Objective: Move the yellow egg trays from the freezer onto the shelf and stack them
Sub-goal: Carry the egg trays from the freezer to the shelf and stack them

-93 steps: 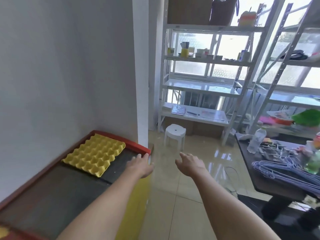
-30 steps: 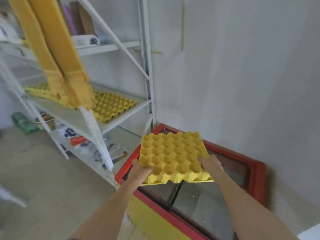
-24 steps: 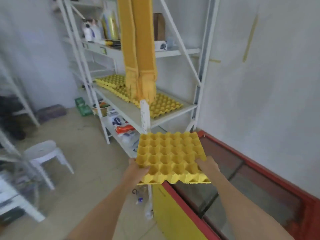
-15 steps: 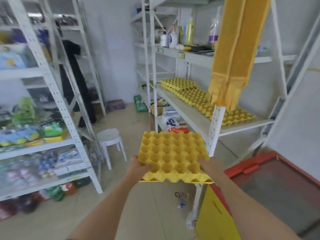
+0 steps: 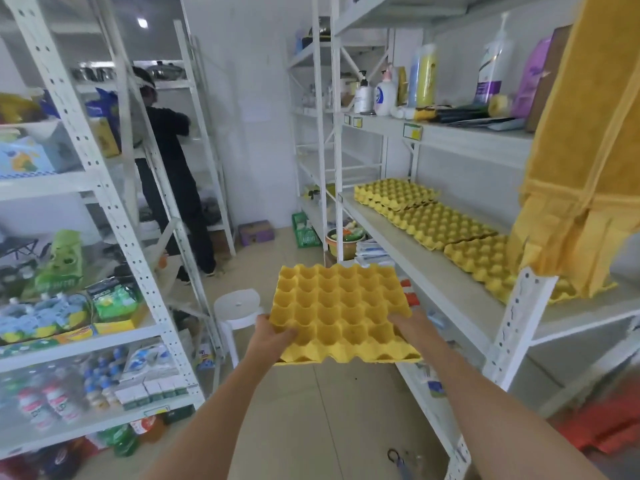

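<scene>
I hold a yellow egg tray (image 5: 341, 310) flat in front of me, above the floor. My left hand (image 5: 272, 336) grips its near left corner and my right hand (image 5: 410, 327) grips its near right edge. To the right, a white shelf (image 5: 429, 271) carries three more yellow egg trays in a row: the far tray (image 5: 394, 192), the middle tray (image 5: 440, 223) and the near tray (image 5: 485, 261), partly hidden by a hanging yellow cloth (image 5: 585, 161). The red freezer lid (image 5: 609, 427) shows blurred at the lower right.
A white shelf upright (image 5: 516, 317) stands just right of the held tray. A white stool (image 5: 237, 306) is on the floor ahead. Another person (image 5: 173, 174) works at the back left shelves. Stocked shelving (image 5: 86, 306) lines the left side. Bottles (image 5: 384, 93) stand on the upper right shelf.
I picked the tray off the freezer with both hands and turned left, away from it. The view now faces the aisle, with the shelf of trays on my right.
</scene>
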